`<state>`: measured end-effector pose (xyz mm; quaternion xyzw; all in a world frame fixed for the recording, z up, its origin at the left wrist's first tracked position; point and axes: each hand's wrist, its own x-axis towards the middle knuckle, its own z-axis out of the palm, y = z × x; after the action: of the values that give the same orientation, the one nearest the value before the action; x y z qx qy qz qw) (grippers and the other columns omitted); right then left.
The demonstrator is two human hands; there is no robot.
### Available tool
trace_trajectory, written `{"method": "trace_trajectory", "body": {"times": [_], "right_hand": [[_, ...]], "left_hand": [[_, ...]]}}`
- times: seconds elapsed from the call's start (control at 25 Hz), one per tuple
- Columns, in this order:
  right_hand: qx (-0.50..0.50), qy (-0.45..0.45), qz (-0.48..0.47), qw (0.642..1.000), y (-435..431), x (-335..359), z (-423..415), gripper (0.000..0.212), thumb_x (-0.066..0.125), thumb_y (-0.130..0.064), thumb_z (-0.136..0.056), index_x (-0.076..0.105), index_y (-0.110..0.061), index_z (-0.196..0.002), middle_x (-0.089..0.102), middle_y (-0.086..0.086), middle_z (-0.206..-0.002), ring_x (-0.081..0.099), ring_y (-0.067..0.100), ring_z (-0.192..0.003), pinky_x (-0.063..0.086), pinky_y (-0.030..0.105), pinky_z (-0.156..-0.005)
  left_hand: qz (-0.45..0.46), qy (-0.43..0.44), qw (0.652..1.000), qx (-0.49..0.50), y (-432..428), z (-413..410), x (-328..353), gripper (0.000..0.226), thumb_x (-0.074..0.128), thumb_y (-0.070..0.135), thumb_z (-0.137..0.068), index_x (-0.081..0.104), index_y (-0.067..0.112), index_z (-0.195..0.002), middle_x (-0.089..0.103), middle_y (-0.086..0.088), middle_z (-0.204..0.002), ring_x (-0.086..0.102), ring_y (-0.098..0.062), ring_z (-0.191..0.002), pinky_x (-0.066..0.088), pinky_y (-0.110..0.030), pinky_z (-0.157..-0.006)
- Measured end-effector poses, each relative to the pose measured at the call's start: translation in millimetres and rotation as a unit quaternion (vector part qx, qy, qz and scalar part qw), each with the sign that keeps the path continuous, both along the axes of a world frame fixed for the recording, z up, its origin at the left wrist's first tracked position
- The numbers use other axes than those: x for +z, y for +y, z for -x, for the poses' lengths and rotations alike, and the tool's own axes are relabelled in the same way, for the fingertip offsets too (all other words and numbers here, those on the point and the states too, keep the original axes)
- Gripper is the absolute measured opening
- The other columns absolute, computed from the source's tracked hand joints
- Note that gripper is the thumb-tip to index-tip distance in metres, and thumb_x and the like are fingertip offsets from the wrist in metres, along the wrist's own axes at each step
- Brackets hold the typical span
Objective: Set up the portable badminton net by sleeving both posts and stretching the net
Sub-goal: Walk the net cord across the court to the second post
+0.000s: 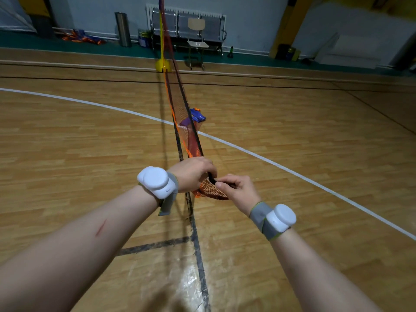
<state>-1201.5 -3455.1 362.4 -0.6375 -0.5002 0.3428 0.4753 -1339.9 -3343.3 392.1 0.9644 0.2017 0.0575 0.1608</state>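
Head view looks down two bare forearms stretched out over a pale wooden plank gym floor. By the floor's far edge at the left, a tall brushed-steel cylindrical bin stands against the wall. On the left wrist sits a white rounded plastic sensor on a grey strap.

The left hand is turned back-up, its fingers curled tightly down round the gathered near end of the orange mesh net with black edge bands. Its fingertips are hidden under the hand. From that grip the net runs as a narrow, bunched strip over the middle of the floor, above a black painted floor line. It reaches a yellow post on a rounded yellow base, which stands upright near the floor's far edge. There the net climbs along the post and out of the top of the frame.

Beyond the post, a wooden-seated metal chair stands at the far edge. Just right of the net, about halfway along it, a crumpled blue and purple fabric bag lies on the boards.

The right hand, just beside the left, has its fingers curled and pinches the net's black band between thumb and forefinger. Loose orange mesh hangs below both hands. A second white sensor on a grey strap wraps the right wrist.
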Motion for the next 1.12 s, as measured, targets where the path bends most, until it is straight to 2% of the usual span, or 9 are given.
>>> {"method": "trace_trajectory", "body": {"times": [0.08, 0.16, 0.32, 0.48, 0.64, 0.8, 0.92, 1.0, 1.12], "right_hand": [[0.002, -0.038, -0.008, 0.999, -7.0, -1.2, -6.5, 0.015, 0.06, 0.001, -0.085, 0.068, -0.002, -0.097, 0.055, -0.004, -0.078, 0.051, -0.002, -0.07, 0.039, 0.005, -0.065], [0.005, -0.053, -0.007, 0.999, -12.9, -3.7, -9.8, 0.013, 0.062, -0.002, -0.084, 0.064, -0.015, -0.086, 0.052, -0.002, -0.083, 0.05, 0.001, -0.074, 0.04, 0.007, -0.067], [0.029, -0.022, 0.011, 0.999, -14.3, -13.2, -8.5, 0.024, 0.067, -0.007, -0.08, 0.057, -0.027, -0.071, 0.057, -0.01, -0.074, 0.056, -0.009, -0.062, 0.041, 0.004, -0.059], [0.039, 0.058, -0.021, 0.997, -10.7, -22.4, -6.9, 0.029, 0.069, 0.003, -0.076, 0.055, -0.023, -0.08, 0.055, -0.006, -0.071, 0.056, -0.009, -0.057, 0.047, 0.008, -0.055], [0.031, 0.029, -0.016, 0.999, -6.3, -26.0, -6.5, 0.025, 0.071, -0.008, -0.076, 0.056, -0.027, -0.073, 0.058, -0.011, -0.073, 0.056, -0.007, -0.061, 0.046, 0.008, -0.057], [0.029, 0.023, 0.04, 0.999, -12.0, -42.1, -11.5, 0.017, 0.072, -0.011, -0.078, 0.055, -0.014, -0.077, 0.053, -0.004, -0.071, 0.049, 0.001, -0.062, 0.039, 0.006, -0.057], [0.015, 0.026, 0.06, 0.998, -18.9, -47.1, -14.0, 0.016, 0.071, -0.01, -0.078, 0.057, -0.008, -0.082, 0.054, -0.002, -0.074, 0.049, 0.008, -0.07, 0.04, 0.014, -0.064], [-0.001, 0.013, 0.048, 0.999, -23.0, -42.6, -17.8, 0.015, 0.071, -0.01, -0.078, 0.056, -0.008, -0.081, 0.054, -0.001, -0.078, 0.049, 0.009, -0.075, 0.039, 0.019, -0.07], [-0.012, 0.009, 0.029, 0.999, -36.5, -32.5, -26.4, 0.018, 0.069, -0.012, -0.08, 0.052, -0.013, -0.075, 0.052, -0.002, -0.076, 0.048, 0.005, -0.072, 0.038, 0.017, -0.07]], "left_hand": [[-0.003, 0.01, 1.0, 0.012, -8.2, -2.7, 0.4, 0.022, 0.052, 0.015, -0.091, 0.061, 0.014, -0.11, 0.06, -0.002, -0.113, 0.05, -0.018, -0.112, 0.041, -0.034, -0.096], [-0.01, 0.017, 0.999, 0.035, -15.8, 0.2, 7.1, 0.021, 0.053, 0.024, -0.091, 0.062, 0.014, -0.107, 0.061, -0.001, -0.11, 0.05, -0.018, -0.109, 0.042, -0.035, -0.094], [-0.041, 0.009, 0.998, 0.054, -28.8, 5.1, 22.3, 0.018, 0.054, 0.026, -0.09, 0.064, 0.014, -0.098, 0.062, 0.0, -0.101, 0.049, -0.016, -0.104, 0.045, -0.036, -0.088], [-0.048, -0.025, 0.996, 0.068, -33.9, 12.1, 34.5, 0.012, 0.057, 0.021, -0.087, 0.064, 0.013, -0.091, 0.061, 0.001, -0.094, 0.05, -0.017, -0.099, 0.044, -0.035, -0.085], [-0.058, -0.044, 0.994, 0.078, -39.1, 14.6, 41.2, 0.013, 0.058, 0.019, -0.086, 0.065, 0.013, -0.094, 0.061, 0.002, -0.096, 0.05, -0.017, -0.099, 0.044, -0.032, -0.084], [-0.04, -0.092, 0.988, 0.119, -33.8, 21.4, 51.0, 0.013, 0.059, 0.016, -0.085, 0.065, 0.012, -0.096, 0.061, 0.0, -0.095, 0.051, -0.018, -0.096, 0.039, -0.027, -0.081], [-0.05, -0.063, 0.988, 0.131, -27.7, 28.3, 49.0, 0.013, 0.058, 0.019, -0.086, 0.064, 0.013, -0.096, 0.06, 0.0, -0.095, 0.051, -0.017, -0.094, 0.043, -0.032, -0.083], [-0.039, -0.056, 0.986, 0.151, -24.9, 30.6, 41.9, 0.013, 0.057, 0.019, -0.086, 0.064, 0.014, -0.096, 0.058, 0.003, -0.093, 0.051, -0.015, -0.092, 0.041, -0.029, -0.081], [0.002, -0.06, 0.981, 0.185, -18.5, 31.0, 29.7, 0.009, 0.058, 0.017, -0.086, 0.065, 0.017, -0.092, 0.053, 0.007, -0.087, 0.05, -0.014, -0.086, 0.038, -0.025, -0.075]]}}
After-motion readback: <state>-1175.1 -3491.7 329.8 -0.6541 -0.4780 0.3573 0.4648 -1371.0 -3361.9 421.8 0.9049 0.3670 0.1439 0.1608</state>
